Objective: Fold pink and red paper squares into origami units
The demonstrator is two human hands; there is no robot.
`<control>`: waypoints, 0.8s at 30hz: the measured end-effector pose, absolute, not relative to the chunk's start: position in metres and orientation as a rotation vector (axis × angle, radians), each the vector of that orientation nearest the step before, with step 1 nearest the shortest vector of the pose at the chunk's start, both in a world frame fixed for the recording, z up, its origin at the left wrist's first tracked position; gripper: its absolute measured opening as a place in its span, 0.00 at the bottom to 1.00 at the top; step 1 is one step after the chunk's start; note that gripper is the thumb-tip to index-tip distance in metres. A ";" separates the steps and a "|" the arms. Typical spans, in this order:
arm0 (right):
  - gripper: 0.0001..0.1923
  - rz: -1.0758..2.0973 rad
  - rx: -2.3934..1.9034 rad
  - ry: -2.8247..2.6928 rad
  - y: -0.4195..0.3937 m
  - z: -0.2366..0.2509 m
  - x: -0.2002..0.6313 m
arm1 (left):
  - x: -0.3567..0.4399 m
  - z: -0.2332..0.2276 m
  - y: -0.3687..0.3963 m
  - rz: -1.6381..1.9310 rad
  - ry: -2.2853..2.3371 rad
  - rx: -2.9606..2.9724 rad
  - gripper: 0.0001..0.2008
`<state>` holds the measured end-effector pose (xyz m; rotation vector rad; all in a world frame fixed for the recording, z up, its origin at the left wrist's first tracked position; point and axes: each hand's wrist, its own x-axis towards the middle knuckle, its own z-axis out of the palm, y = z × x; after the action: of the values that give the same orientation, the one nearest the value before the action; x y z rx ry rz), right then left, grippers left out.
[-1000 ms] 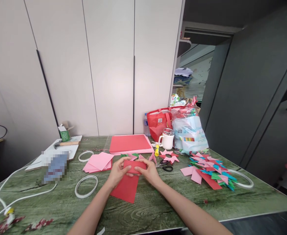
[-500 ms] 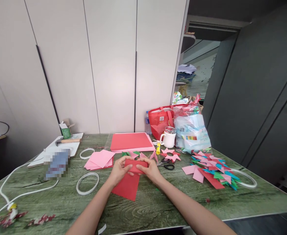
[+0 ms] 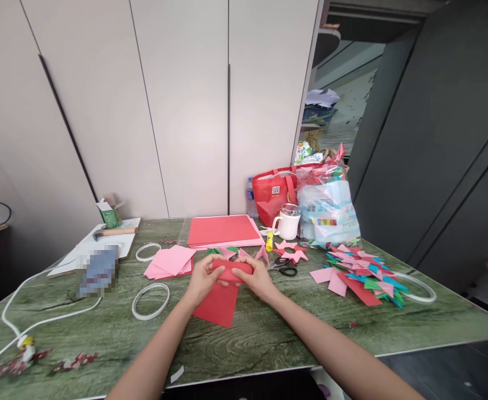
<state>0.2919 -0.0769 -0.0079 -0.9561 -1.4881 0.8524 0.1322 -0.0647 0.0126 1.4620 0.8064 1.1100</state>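
A folded piece of red paper (image 3: 230,271) is held level between my two hands over the middle of the table. My left hand (image 3: 204,279) grips its left end, thumb on the near face and fingers behind. At the other end, my right hand (image 3: 255,278) pinches it the same way. Beneath them a flat red sheet (image 3: 216,306) lies on the table, its far part covered by my hands. Pink paper squares (image 3: 171,262) are stacked to the left. Black-handled scissors (image 3: 287,271) rest just right of my right hand, near a star-shaped ring of pink and red paper (image 3: 296,254).
Large red sheets (image 3: 222,230) lie behind my hands. A yellow glue stick (image 3: 269,241), white mug (image 3: 288,223), red bag (image 3: 271,197) and filled plastic bag (image 3: 329,208) stand at back right. Folded coloured papers (image 3: 364,272) are heaped right. White rings (image 3: 151,301) and a hammer (image 3: 116,232) lie left.
The camera view has tilted slightly downward, so the table things appear higher. Both hands still hold the folded red paper, its front face now looking a little rounder.
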 end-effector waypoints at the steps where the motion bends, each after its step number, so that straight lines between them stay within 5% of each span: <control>1: 0.13 0.870 -0.951 -1.473 -0.077 -0.009 0.292 | 0.132 0.013 -0.065 1.115 0.810 1.467 0.18; 24: 0.11 0.774 -0.992 -1.437 -0.073 -0.015 0.293 | 0.133 0.014 -0.066 1.105 0.791 1.481 0.18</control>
<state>0.2930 -0.0726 -0.0149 -0.9917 -1.4374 0.7744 0.1325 -0.0662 0.0136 1.4811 0.7915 1.1046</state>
